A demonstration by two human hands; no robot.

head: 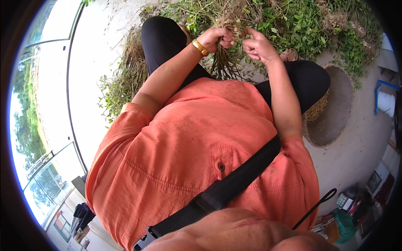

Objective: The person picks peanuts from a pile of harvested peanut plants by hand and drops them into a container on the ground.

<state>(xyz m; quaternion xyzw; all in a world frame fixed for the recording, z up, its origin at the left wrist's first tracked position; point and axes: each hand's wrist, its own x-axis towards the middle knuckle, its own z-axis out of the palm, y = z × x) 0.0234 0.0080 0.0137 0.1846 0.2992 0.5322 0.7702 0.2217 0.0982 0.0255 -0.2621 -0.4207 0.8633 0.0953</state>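
My left hand [216, 39], below a gold-coloured bracelet [200, 47], grips a bunch of pulled peanut plants [222, 64]. The roots and pods [228, 22] point away from me, and the bare brown stems hang towards my lap. Close to the right of the bunch, my right hand [258, 46] has curled fingers, with the thumb and forefinger pinching at a thin greenish part of the plants. What exactly lies between those fingertips is too small to make out.
Leafy peanut plants [295, 28] are heaped beyond my hands. More plants [127, 67] lie beside my knee on the left. A round basket [337, 116] with peanuts [317, 108] stands by my right knee on the concrete floor [351, 150]. Glass doors [47, 103] are at left.
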